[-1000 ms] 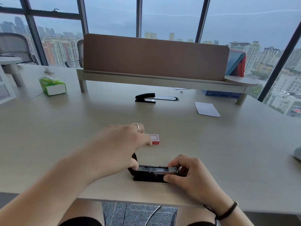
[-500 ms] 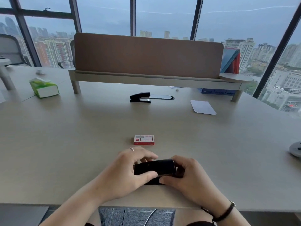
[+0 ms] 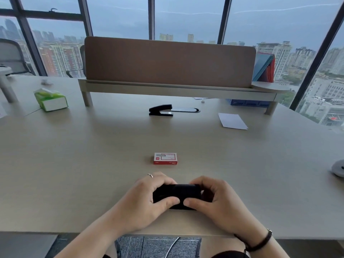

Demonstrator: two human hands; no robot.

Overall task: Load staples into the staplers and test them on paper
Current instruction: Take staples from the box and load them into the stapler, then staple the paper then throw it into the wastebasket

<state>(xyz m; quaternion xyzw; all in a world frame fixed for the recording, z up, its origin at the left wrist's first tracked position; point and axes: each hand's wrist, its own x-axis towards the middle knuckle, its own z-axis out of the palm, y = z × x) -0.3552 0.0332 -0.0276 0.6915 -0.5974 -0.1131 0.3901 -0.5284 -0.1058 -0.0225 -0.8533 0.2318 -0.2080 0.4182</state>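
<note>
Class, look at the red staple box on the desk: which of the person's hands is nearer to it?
Left. The left hand lies just below the red staple box, its knuckles closest. The right hand sits further right and lower. Both grip the black stapler.

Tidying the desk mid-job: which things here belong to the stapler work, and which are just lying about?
For the job: near stapler, held by left hand and right hand; far stapler; staple box; paper sheet.

Lying about: tissue pack; blue tray; folders.
</note>
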